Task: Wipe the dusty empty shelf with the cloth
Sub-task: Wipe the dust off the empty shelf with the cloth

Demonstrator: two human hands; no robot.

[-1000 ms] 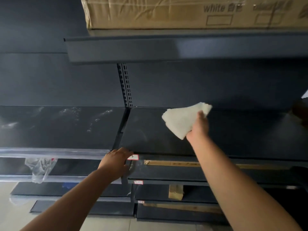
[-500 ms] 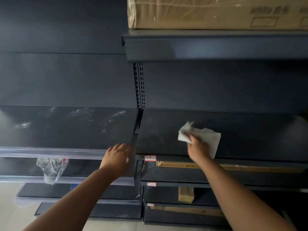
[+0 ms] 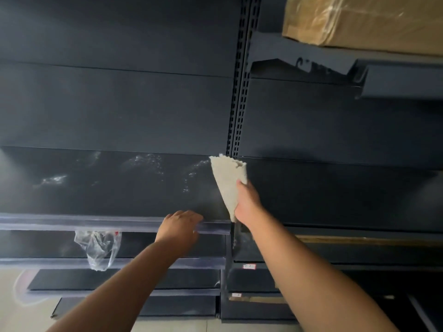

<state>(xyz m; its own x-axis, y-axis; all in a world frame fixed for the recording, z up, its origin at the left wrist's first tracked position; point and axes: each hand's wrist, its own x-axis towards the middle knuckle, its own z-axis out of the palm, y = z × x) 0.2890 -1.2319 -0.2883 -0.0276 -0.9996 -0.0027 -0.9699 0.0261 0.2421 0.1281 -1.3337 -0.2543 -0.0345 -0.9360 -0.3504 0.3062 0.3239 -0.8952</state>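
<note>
Cloth moved leftward, seemingly onto dusty shelf.

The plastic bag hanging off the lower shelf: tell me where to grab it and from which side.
Take the clear plastic bag by its bunched top, just under the clear rail of the lower shelf, coming in from the front. The top looks gathered and crumpled there, so fingers could pinch it. The loose lower part hangs free and would likely slip or stretch. The left hand is nearest.
</note>
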